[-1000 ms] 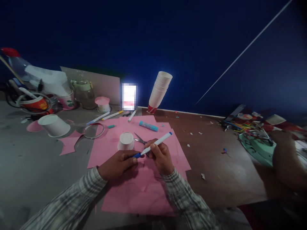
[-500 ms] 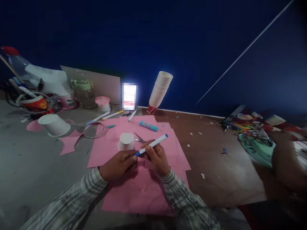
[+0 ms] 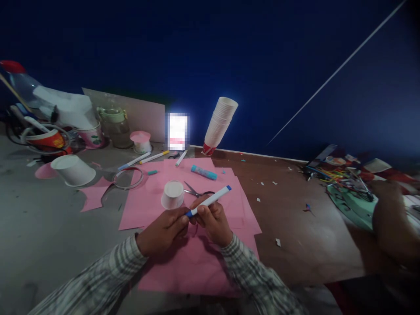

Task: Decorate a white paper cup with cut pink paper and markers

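Observation:
A white marker [image 3: 213, 197] with a blue cap and blue end slants up to the right between my hands. My right hand [image 3: 215, 221] is closed around its barrel. The fingers of my left hand [image 3: 166, 232] pinch the blue cap at its lower end. Both hands are above overlapping pink paper sheets [image 3: 190, 275]. Just beyond them an upside-down white paper cup [image 3: 173, 194] stands on the paper. Beside the cup lie open scissors [image 3: 194, 191], their handles partly behind my right hand. Farther back is a turquoise glue stick [image 3: 203, 172].
A tall stack of paper cups [image 3: 220, 124] leans at the wall. Left are a white tub [image 3: 74, 169], a tape ring [image 3: 127, 178], more markers [image 3: 154, 157] and a glass jar [image 3: 113, 127]. At right, another person's arm [image 3: 393, 227] is near a green tray [image 3: 351, 205] of wires.
My hands and the marker have shifted slightly down, uncovering more of the scissors' handles. The marker stays in both hands.

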`<action>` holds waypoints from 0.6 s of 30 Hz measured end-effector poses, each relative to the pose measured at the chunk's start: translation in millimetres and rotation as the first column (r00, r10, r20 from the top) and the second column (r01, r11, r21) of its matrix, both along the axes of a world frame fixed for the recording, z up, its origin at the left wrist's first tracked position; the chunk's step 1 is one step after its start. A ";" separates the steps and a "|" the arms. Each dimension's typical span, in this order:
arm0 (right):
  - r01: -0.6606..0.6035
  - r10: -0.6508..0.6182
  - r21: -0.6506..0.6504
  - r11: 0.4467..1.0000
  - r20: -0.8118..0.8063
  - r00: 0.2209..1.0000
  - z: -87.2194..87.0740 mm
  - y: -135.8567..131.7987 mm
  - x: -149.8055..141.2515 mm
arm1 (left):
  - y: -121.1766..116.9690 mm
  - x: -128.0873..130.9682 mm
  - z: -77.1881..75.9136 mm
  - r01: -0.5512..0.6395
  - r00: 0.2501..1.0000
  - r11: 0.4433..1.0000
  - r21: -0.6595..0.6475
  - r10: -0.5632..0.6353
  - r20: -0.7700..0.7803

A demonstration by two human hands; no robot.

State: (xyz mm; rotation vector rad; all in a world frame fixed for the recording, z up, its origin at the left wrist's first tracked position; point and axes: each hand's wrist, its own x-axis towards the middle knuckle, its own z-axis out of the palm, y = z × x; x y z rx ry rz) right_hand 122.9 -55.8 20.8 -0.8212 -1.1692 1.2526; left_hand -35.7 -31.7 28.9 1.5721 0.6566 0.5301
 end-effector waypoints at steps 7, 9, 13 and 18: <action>0.019 -0.042 -0.168 0.986 -0.136 0.990 -2.0 2.7 1.9 | 7.3 -14.0 9.3 0.148 0.989 0.989 0.022 -0.148 -0.018; 0.089 -0.133 -0.224 0.970 -0.187 0.973 1.1 7.9 8.8 | 16.6 -26.8 9.8 0.133 0.990 0.991 -0.003 -0.133 0.038; 0.193 -0.250 -0.280 0.940 -0.182 0.951 9.3 20.3 31.6 | 45.1 -57.0 0.1 -0.263 0.932 0.960 0.091 0.229 0.279; 0.138 -0.118 -0.408 0.902 0.073 0.990 16.0 32.5 63.7 | 68.5 -70.6 -18.1 -0.373 0.927 0.864 0.339 0.360 0.103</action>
